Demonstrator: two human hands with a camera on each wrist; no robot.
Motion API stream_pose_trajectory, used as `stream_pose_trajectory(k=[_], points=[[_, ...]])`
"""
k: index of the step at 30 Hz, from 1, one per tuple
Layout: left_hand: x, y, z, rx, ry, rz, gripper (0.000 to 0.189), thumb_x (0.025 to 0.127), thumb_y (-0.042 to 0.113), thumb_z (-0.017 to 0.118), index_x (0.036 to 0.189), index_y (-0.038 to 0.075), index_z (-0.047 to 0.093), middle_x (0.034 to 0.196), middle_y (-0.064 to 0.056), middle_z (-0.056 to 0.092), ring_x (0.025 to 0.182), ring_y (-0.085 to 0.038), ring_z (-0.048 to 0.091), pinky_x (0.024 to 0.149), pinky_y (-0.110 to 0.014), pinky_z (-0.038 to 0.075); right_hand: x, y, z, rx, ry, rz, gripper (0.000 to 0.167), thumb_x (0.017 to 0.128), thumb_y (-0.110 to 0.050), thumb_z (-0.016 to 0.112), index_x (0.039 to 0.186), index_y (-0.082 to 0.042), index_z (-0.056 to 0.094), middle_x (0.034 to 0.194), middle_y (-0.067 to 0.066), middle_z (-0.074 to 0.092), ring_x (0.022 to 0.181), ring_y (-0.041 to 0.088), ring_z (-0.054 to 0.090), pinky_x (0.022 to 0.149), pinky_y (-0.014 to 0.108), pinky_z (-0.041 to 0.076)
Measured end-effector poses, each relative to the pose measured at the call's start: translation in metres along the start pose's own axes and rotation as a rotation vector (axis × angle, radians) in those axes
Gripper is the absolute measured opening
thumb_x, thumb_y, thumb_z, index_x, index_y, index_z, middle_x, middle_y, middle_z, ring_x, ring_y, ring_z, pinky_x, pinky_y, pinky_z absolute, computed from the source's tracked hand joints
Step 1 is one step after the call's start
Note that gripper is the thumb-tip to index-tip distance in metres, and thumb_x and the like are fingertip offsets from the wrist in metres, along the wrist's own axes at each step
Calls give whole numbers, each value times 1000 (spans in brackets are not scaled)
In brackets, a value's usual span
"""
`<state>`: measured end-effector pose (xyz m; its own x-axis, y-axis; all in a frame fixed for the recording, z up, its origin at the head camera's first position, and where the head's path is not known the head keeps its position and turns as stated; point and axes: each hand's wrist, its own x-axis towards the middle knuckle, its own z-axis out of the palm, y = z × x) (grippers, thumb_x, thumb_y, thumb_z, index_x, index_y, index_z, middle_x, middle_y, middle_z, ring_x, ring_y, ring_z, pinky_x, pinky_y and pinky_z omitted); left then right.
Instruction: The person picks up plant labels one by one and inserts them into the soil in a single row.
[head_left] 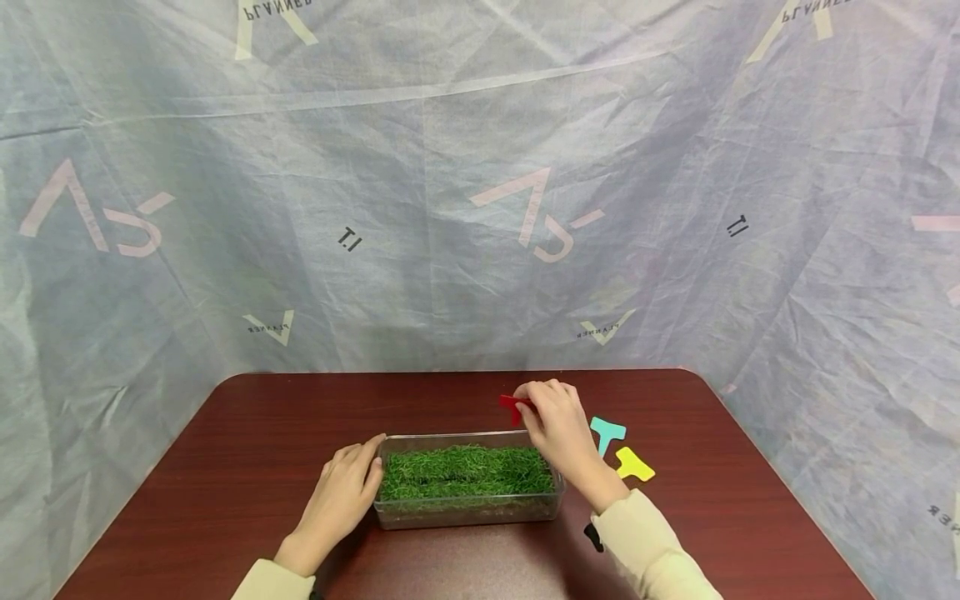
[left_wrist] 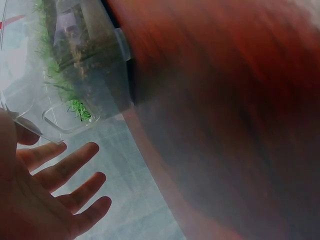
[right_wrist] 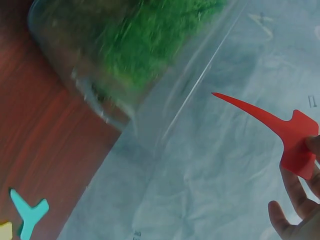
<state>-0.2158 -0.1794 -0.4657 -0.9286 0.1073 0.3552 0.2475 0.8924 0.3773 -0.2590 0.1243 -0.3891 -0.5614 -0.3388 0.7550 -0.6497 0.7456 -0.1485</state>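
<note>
A clear plastic box stands on the table with green grass growing in dark soil. Beside its left end is my left hand, fingers extended and spread, the thumb and forefinger at the rim in the left wrist view. My right hand pinches a red T-shaped plant label by its wide head, above the box's back right corner. The label's pointed stem is free and lies outside the grass. A turquoise plant label and a yellow plant label lie right of the box, partly hidden by the right forearm.
The dark red wooden table has rounded back corners. A grey printed cloth hangs behind and along both sides. A small black object shows by the right sleeve; its kind is unclear.
</note>
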Motion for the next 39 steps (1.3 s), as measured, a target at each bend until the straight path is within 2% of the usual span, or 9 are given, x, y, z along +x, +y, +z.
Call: stream_pose_trajectory(k=[24,39], points=[[0,-4,2,-11,-8,-11,38,96,24,44,133,16,49,121,-9,60,117,-34,48,93,-56,36,-5,-47,43,122,-20,-46,11,80,-11,69,88,-17,64,82,-8,67,82,12,55,83,37,43],[0,-3,2,-4,-10,-8,38,96,24,44,133,16,49,120,-10,61,117,-35,48,91,-56,37,-9,-67,59,174,-72,-45,13,82,-8,65,91,-18,65,85,-8,65,84,11,54,84,35,42]])
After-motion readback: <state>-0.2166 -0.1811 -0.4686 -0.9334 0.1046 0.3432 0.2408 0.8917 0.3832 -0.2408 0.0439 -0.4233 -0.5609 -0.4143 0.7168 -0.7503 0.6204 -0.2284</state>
